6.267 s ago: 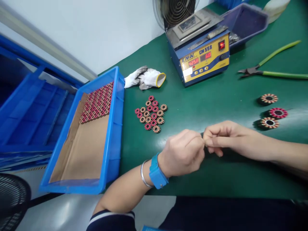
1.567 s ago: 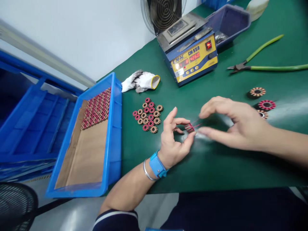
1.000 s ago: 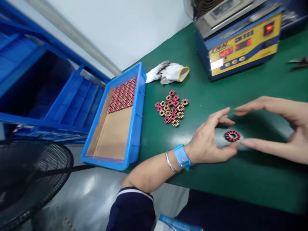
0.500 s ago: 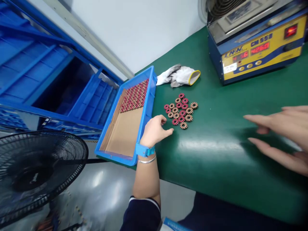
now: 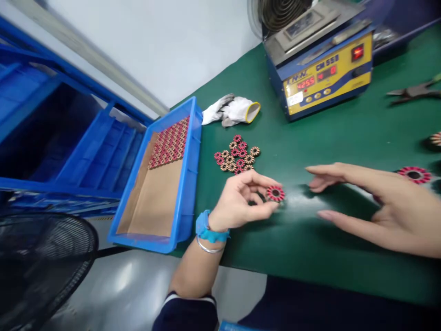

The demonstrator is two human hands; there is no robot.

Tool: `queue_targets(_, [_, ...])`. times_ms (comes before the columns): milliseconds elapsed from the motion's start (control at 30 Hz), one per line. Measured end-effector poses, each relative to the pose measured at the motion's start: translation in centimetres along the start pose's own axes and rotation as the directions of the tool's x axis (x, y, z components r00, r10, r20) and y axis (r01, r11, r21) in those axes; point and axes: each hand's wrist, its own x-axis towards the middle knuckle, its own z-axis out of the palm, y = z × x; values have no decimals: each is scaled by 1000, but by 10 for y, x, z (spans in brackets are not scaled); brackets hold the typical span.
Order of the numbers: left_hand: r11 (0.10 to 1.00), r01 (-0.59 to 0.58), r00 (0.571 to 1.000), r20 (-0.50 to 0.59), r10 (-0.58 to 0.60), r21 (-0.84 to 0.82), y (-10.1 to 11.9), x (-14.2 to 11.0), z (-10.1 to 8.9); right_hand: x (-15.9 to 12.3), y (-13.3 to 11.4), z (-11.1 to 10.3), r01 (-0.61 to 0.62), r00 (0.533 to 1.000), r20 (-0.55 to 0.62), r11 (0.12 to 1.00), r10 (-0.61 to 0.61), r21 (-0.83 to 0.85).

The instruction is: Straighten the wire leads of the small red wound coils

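My left hand (image 5: 241,198) pinches a small red wound coil ring (image 5: 275,193) between thumb and fingertips, just above the green mat (image 5: 310,239). Behind it lies a cluster of several red and copper coil rings (image 5: 237,157). My right hand (image 5: 375,207) hovers to the right of the held ring, fingers stretched out and apart, holding nothing. Another red coil ring (image 5: 413,174) lies on the mat beyond my right hand.
A blue tray (image 5: 188,184) lined with cardboard holds rows of coil rings at its far end, left of the mat. A white glove (image 5: 231,110) lies behind the cluster. A blue and yellow solder pot (image 5: 320,69) stands at the back. Cutters (image 5: 413,91) lie far right. A floor fan (image 5: 37,266) is lower left.
My left hand went to the cluster by the tray and has come back toward the middle holding a red coil ring. My right hand stays open on the right.
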Motion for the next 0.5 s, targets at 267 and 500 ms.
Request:
queue_targets(267, [980,174,979,126,-161,-100,-26,10,45,9,-10,3,148,969,155,954,-193,262])
queue_targets(500, [939,266,954,203,-223,-220,-29,9,43,11,-6,9,102,975,165,958,-150,270])
